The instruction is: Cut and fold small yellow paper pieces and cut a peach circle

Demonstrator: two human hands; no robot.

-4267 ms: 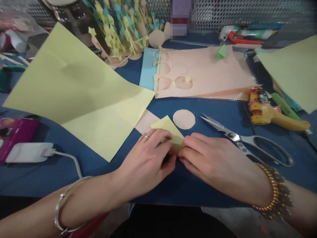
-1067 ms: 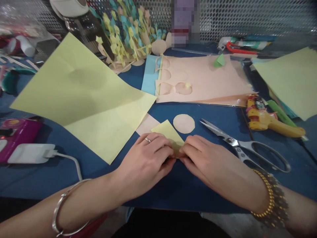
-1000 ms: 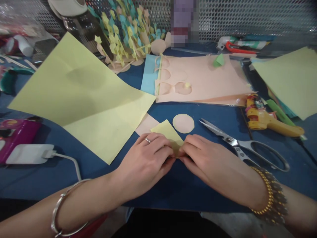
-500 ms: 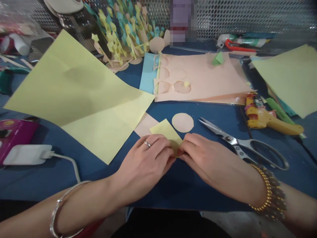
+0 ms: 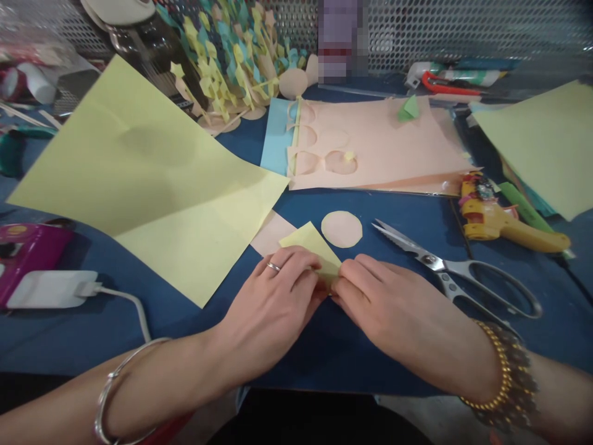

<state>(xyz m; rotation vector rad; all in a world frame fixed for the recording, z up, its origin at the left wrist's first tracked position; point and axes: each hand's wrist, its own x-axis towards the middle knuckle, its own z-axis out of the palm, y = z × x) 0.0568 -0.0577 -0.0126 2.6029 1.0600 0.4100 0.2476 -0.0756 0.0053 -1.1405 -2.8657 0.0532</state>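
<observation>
A small yellow paper piece point(image 5: 311, 240) lies between my hands near the table's front edge. My left hand point(image 5: 282, 290) grips its near left edge, fingers curled and pressed together. My right hand point(image 5: 375, 290) pinches the near right edge, its fingertips close to those of the left. The paper's near edge is hidden under the fingers. Just beyond the right hand lies a pale pink paper circle point(image 5: 341, 229). Partly beneath the yellow piece is a pale pink paper strip point(image 5: 273, 233).
A large yellow sheet point(image 5: 162, 179) spreads at left. Silver scissors point(image 5: 435, 262) and a yellow glue gun point(image 5: 504, 225) lie at right. Pink sheets with cut-outs point(image 5: 384, 136) lie behind. Paper star decorations point(image 5: 227, 68) stand at the back. A white charger point(image 5: 53, 288) with cable sits left.
My right hand has shifted slightly, its fingers now covering more of the yellow paper's near corner. My left fingers have bent a little more. The surrounding things stay in place.
</observation>
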